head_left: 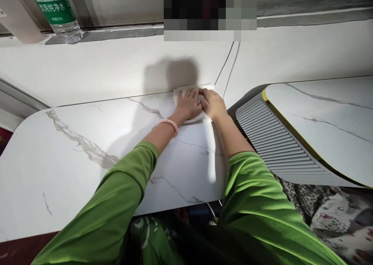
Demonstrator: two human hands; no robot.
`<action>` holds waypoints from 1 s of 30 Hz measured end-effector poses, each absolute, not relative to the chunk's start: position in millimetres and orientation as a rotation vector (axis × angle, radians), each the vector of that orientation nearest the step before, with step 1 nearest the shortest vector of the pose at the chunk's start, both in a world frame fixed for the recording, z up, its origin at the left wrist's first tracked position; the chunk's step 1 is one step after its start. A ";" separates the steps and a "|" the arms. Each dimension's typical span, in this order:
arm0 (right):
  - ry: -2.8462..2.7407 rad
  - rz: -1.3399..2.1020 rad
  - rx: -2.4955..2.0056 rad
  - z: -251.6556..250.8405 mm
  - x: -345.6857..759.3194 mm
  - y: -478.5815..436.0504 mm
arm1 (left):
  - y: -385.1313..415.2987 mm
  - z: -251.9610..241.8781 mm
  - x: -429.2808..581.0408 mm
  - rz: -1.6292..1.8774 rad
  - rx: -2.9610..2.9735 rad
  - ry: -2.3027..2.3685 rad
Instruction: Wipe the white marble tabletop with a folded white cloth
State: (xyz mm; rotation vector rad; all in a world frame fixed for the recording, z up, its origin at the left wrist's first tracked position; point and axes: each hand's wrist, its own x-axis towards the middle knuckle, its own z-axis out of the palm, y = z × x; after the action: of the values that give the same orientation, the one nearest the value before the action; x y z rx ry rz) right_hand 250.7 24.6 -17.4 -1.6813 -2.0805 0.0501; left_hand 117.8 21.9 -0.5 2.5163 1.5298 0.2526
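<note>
A folded white paper towel (195, 120) lies on the white marble-patterned tabletop (81, 129), close to its far edge by the wall. On top of it my left hand (189, 104) rests flat, fingers stretched forward and slightly apart. My right hand (214, 103) is beside it, fingers curled over the towel's right part, its fingertips close to the left hand. Much of the towel is hidden beneath both hands. A pink coiled band (171, 126) circles my left wrist.
Past a gap on the right stands a second marble-patterned top (329, 113) with a ribbed side (276, 140). Two thin cables (230, 67) run down the wall. A water bottle (62, 14) stands on the ledge at the upper left. Patterned fabric (338, 222) lies lower right.
</note>
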 end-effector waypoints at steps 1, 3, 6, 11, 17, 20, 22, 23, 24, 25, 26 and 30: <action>-2.078 0.040 -1.661 -17.9 250.4 21.8 | 19.8 -0.6 117.1 0.252 2.518 1.530; -2.076 0.018 -1.601 -19.0 249.0 13.5 | 12.2 -0.2 114.8 0.244 2.519 1.536; -2.083 0.010 -1.543 -20.5 244.2 -6.2 | -7.6 1.4 108.8 0.217 2.508 1.555; -2.056 -0.022 -1.538 -21.1 228.4 -61.6 | -60.4 5.6 92.8 0.165 2.525 1.495; -2.074 -0.057 -1.555 -15.8 207.0 -158.9 | -144.8 8.8 70.3 0.160 2.575 1.378; -2.101 -0.077 -1.547 -13.9 199.4 -202.9 | -183.6 9.3 59.9 0.151 2.614 1.318; -2.109 -0.078 -1.541 -13.9 196.2 -221.8 | -200.8 9.3 55.0 0.141 2.643 1.293; -2.107 -0.076 -1.539 -14.1 195.1 -227.1 | -206.1 9.1 53.4 0.136 2.652 1.290; -2.101 -0.072 -1.539 -14.2 194.4 -229.9 | -209.3 8.9 52.4 0.133 2.657 1.291; -2.094 -0.063 -1.541 -14.3 193.9 -230.4 | -210.6 8.5 51.9 0.133 2.659 1.291; -2.085 -0.051 -1.544 -14.3 193.6 -228.9 | -210.3 8.0 51.9 0.137 2.659 1.292; -2.051 0.009 -1.529 -14.2 193.4 -209.5 | -196.7 5.1 53.4 0.184 2.639 1.315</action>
State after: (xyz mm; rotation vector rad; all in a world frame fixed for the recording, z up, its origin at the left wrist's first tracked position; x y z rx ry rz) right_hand 193.4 -209.5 -14.2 -1.5293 -2.0511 0.0088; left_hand 53.4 -196.7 5.1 2.6391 1.3151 0.1841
